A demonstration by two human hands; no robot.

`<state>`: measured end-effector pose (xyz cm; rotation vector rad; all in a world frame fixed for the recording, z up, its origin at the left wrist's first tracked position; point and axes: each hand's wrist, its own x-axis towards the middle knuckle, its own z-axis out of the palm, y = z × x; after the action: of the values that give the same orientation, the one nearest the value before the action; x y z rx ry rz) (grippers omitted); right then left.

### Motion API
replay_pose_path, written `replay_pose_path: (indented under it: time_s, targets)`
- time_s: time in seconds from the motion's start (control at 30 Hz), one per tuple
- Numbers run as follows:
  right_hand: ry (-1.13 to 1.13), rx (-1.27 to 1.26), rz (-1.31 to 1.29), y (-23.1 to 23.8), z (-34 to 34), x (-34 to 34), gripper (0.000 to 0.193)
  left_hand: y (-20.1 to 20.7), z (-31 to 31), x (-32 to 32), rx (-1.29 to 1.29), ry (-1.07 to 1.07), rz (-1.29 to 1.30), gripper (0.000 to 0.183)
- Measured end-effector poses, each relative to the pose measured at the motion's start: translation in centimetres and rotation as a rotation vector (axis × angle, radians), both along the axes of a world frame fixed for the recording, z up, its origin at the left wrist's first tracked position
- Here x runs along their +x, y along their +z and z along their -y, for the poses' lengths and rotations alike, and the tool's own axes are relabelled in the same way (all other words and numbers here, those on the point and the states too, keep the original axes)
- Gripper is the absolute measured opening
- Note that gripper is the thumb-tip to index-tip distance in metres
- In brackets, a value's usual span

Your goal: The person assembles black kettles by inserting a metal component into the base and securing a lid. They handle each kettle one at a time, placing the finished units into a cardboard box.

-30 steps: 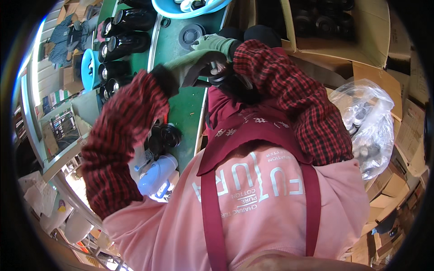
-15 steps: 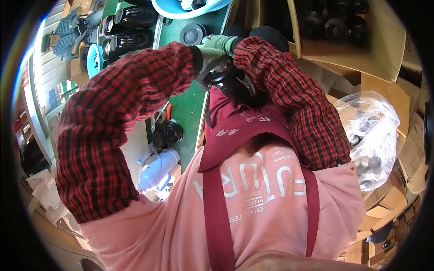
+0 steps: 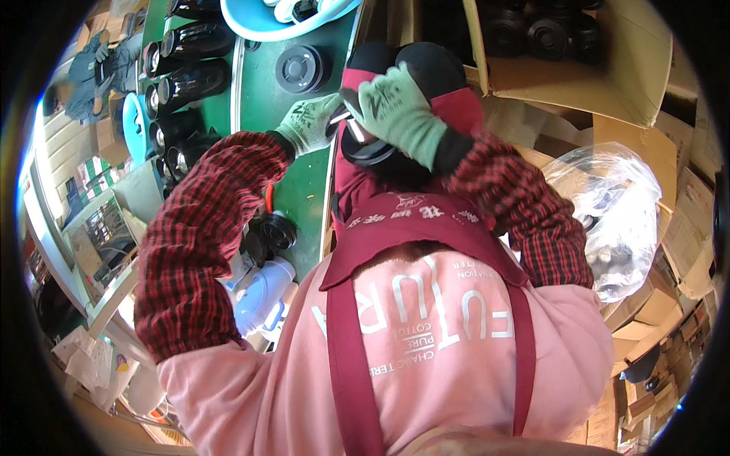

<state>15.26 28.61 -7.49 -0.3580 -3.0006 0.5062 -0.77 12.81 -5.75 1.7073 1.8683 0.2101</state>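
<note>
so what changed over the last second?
The left hand rose from the green bench to meet the right hand at the black round part; both now hold it, the right folded over its top. The clear bag, cardboard box and black cylinders stayed put.

Black round part (image 3: 370, 149) mostly hidden under right hand (image 3: 401, 114), light blue basin (image 3: 258, 21) cut off at top, bag contents (image 3: 616, 235) perhaps dark parts.
</note>
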Motion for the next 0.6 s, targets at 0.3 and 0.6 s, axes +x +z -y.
replay_pose_path:
  time_s: [0.3, 0.6]
  targets:
    - [0.037, -0.042, 0.076, 0.2, -6.6, -0.4, 0.054, 1.6, -2.0, 0.6, 0.566, 0.338, -0.008, 0.079]
    - [-0.395, -0.023, -0.15, -3.5, -12.8, -18.2, 0.037, 0.7, 3.7, 9.3, 0.459, 0.429, 0.398, 0.095]
